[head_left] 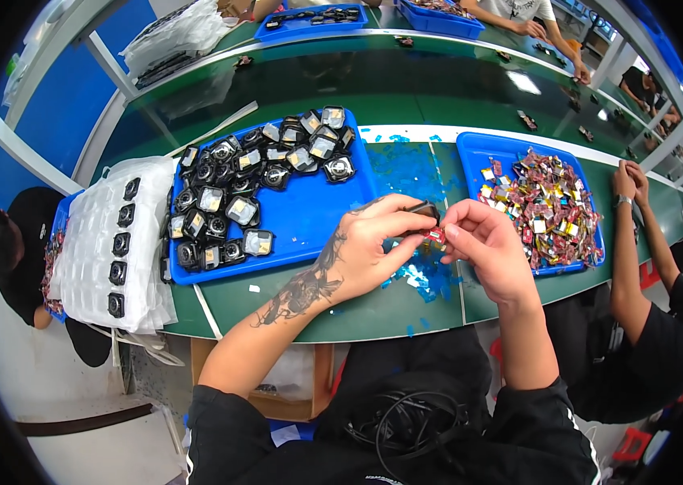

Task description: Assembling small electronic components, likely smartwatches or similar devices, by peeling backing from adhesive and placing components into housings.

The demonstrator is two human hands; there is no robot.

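Observation:
My left hand (386, 238) is closed around a small black housing (424, 212), most of it hidden by the fingers. Against it lies a small red circuit board (437, 235), pinched between the thumb and fingertips of my right hand (483, 242). Whether board and housing are joined cannot be made out. On my left, a blue tray (297, 214) holds many black housings (242, 210) with round lenses or clear windows. To my right, another blue tray (470, 153) is heaped with small red boards (551, 210) bearing yellow and white parts.
Blue film scraps (418, 279) litter the green tabletop (357, 317) under my hands. White plastic blister trays (87, 250) with several black units stand far left. Beyond is a dark conveyor belt (438, 89) carrying small parts. A co-worker's hands (632, 182) are close at right; others sit across.

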